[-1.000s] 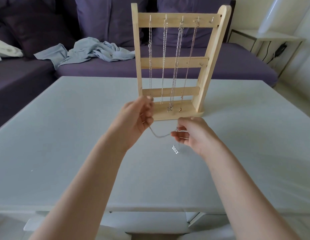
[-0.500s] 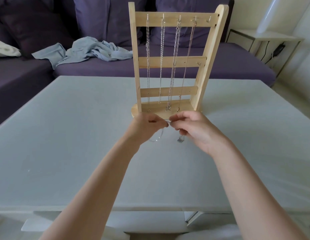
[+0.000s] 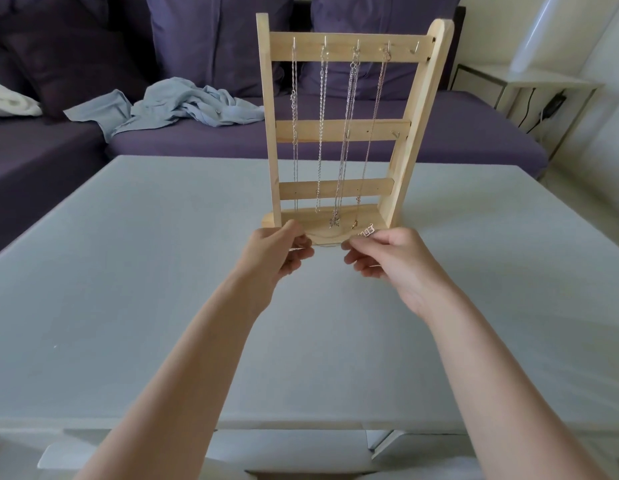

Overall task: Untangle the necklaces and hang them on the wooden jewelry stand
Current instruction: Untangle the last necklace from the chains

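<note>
Necklace — thin, light, floppy, quick to knot. Pinched at both ends by left hand and right hand, just before stand on tabletop. Best held near clasp — gently.

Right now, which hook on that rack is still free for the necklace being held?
Find the wooden jewelry stand upright on the pale table. On its top bar sit five small metal hooks. The free hook is the far right one, the only one with no chain hanging.
</note>
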`<state>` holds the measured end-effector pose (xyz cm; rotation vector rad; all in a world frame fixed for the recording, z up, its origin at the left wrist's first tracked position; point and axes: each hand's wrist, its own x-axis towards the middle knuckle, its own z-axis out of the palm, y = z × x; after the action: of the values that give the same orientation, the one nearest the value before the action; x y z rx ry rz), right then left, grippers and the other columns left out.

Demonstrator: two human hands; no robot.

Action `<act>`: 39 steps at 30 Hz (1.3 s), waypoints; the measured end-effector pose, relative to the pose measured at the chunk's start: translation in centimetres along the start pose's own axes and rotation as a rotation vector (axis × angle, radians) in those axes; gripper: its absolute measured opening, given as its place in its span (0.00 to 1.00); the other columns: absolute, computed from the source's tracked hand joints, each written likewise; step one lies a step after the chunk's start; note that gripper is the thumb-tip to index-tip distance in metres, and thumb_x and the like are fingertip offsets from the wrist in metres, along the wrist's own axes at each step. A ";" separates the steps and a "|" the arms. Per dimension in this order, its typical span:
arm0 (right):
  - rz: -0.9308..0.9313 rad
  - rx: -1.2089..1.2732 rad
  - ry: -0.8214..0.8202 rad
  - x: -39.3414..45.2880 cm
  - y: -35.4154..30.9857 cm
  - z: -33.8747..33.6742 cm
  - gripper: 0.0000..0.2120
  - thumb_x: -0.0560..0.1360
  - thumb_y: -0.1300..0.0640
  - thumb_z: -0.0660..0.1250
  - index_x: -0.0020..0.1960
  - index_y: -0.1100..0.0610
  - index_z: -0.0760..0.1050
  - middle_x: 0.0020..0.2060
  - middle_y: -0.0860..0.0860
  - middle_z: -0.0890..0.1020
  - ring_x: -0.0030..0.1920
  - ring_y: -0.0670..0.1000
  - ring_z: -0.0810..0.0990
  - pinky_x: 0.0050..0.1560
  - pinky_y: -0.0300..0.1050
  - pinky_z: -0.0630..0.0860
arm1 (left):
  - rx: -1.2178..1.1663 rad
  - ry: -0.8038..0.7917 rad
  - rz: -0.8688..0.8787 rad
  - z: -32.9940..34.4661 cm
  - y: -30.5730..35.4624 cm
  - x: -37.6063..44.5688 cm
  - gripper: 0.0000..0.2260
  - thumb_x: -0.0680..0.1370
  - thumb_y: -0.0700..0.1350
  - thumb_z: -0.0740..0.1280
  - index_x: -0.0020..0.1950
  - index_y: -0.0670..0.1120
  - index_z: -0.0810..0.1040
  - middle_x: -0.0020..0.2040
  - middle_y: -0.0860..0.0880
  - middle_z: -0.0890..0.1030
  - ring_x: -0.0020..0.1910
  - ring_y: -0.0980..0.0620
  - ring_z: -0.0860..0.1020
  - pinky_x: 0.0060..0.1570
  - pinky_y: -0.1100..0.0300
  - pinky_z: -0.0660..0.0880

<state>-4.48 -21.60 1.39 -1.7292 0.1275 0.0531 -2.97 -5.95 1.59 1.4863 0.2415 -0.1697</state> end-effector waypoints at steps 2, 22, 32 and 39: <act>-0.008 0.032 0.012 0.0 -0.1 0.1 0.08 0.76 0.62 0.63 0.41 0.62 0.79 0.32 0.52 0.81 0.30 0.46 0.76 0.31 0.33 0.73 | 0.045 -0.021 0.017 0.2 -0.1 -0.2 0.07 0.76 0.40 0.61 0.39 0.41 0.76 0.37 0.48 0.77 0.36 0.53 0.78 0.36 0.64 0.70; -0.099 -0.311 0.021 -0.2 -0.8 0.5 0.17 0.75 0.56 0.63 0.30 0.62 0.75 0.22 0.49 0.72 0.23 0.46 0.64 0.32 0.40 0.63 | 0.465 -0.159 0.232 1.3 -1.1 -0.6 0.07 0.74 0.45 0.70 0.51 0.53 0.80 0.45 0.57 0.78 0.40 0.62 0.74 0.29 0.79 0.65; -0.135 -0.066 0.165 -0.1 -0.7 0.3 0.09 0.73 0.61 0.65 0.35 0.58 0.81 0.23 0.46 0.72 0.24 0.45 0.66 0.29 0.36 0.64 | 0.396 -0.205 0.164 1.2 -0.5 -0.7 0.07 0.76 0.43 0.66 0.40 0.49 0.81 0.29 0.57 0.80 0.28 0.64 0.72 0.37 0.67 0.68; -0.030 0.128 0.150 -0.1 -0.9 0.2 0.10 0.72 0.65 0.68 0.32 0.59 0.75 0.26 0.51 0.71 0.25 0.47 0.65 0.29 0.38 0.63 | 0.424 -0.184 0.163 1.4 -0.4 -1.0 0.08 0.74 0.41 0.65 0.36 0.47 0.80 0.30 0.52 0.68 0.30 0.55 0.66 0.38 0.62 0.67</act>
<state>-4.51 -21.26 2.26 -1.6055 0.2112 -0.1046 -3.93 -7.41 1.58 1.8896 -0.0708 -0.2348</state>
